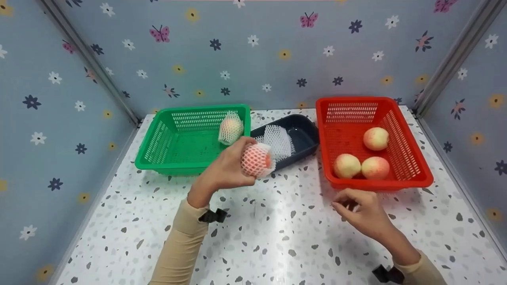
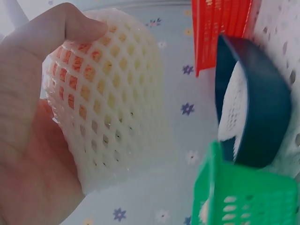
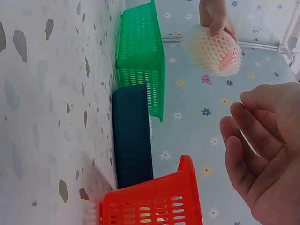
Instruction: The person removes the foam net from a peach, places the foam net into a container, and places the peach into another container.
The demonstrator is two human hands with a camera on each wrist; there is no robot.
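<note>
My left hand (image 1: pixel 226 168) grips a peach (image 1: pixel 267 161) wrapped in a white foam net (image 1: pixel 253 159), held above the table in front of the dark tray. In the left wrist view the thumb (image 2: pixel 82 26) presses on the net sleeve, which extends past the fruit. My right hand (image 1: pixel 366 215) is raised near the front of the red basket (image 1: pixel 380 183), its fingers loosely bent and holding nothing. Several bare peaches (image 1: pixel 375 168) lie in that basket. Another netted peach (image 1: pixel 231 128) rests in the right part of the green basket (image 1: pixel 190 171).
Between the baskets a dark blue tray (image 1: pixel 305 134) sits at a slant, with white foam nets (image 1: pixel 278 141) in it. The speckled table (image 1: pixel 269 237) is bounded by flower-patterned panels (image 1: pixel 253 59) at the back and both sides.
</note>
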